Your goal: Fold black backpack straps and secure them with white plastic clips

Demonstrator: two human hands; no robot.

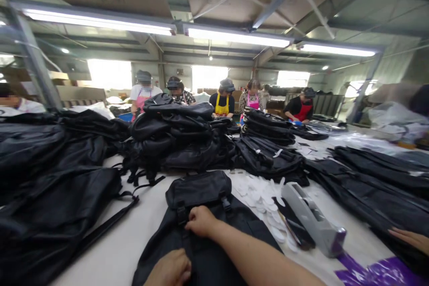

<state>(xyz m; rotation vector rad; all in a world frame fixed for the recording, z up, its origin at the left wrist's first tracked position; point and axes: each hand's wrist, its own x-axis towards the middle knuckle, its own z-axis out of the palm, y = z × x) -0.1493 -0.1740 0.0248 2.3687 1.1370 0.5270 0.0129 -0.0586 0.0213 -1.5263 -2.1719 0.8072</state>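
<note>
A black backpack [214,214] lies in front of me on the white table, its rolled top flap [201,187] away from me. Two buckles hang from the flap; the right one [226,204] shows plainly. My right hand [202,221] pinches a dark strap just below the left buckle [181,214]. Closer to me, my left hand [171,269] rests on the bag with its fingers curled, near where the strap runs down. What those fingers hold, if anything, is hidden.
Black bags are heaped at left [56,214] and behind [174,138]. To the right lie white paper tags [261,196], a grey tape dispenser [315,219] and purple plastic [382,272]. Another person's hand [409,237] touches bags at far right. Several co-workers stand across the table.
</note>
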